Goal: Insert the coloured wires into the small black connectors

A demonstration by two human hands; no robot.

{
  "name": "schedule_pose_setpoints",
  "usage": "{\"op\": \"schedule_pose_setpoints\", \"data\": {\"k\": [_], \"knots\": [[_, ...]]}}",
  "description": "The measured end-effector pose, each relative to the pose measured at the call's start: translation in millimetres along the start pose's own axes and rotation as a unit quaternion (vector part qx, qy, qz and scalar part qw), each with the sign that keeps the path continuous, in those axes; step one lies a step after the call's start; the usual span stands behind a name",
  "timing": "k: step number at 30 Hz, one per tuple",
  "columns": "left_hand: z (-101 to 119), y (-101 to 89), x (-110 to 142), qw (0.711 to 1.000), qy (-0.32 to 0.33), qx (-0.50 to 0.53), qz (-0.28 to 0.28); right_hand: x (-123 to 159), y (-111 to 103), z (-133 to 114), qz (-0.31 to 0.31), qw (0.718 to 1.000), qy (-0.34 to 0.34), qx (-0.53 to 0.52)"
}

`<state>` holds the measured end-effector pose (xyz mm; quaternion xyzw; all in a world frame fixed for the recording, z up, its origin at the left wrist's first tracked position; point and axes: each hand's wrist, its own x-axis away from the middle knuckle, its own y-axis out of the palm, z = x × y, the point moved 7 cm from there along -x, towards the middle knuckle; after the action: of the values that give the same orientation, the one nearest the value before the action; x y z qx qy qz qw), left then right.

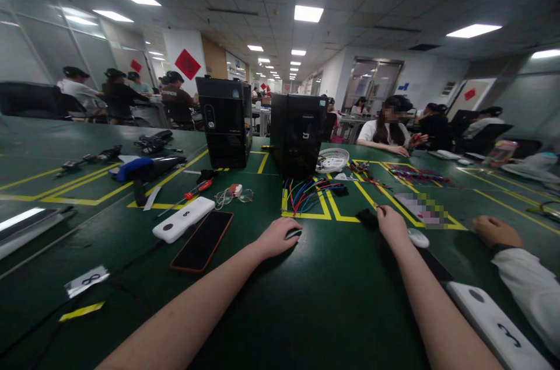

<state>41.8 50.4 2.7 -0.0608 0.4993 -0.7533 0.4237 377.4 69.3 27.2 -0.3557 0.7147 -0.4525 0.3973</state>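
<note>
My left hand [278, 237] rests low over the green table with its fingers curled in. A thin pale green piece [293, 234] shows between its thumb and fingers, too small to name. My right hand [391, 222] is closed in a pinch, and what its fingertips hold is too small to make out. Just left of that hand lies a small black item [366, 218], apparently soft. Beyond my left hand, a bunch of red, blue, green and black wires [301, 194] lies in front of a black computer tower [300, 136].
A second tower [222, 125] stands left. Nearby are a phone [202, 241], a white power bank [184, 219], a red screwdriver [198, 190], glasses [245, 195] and a white basket [333, 160]. At right are a white earbud case [418, 238] and a co-worker's hand [496, 233].
</note>
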Motion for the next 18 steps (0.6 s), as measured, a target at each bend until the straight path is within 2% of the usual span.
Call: {"op": "schedule_pose_setpoints", "data": {"k": [18], "knots": [[2.0, -0.8, 1.0, 1.000, 0.019, -0.007, 0.003, -0.5, 6.5, -6.5, -0.025, 0.994, -0.081, -0.071]]}}
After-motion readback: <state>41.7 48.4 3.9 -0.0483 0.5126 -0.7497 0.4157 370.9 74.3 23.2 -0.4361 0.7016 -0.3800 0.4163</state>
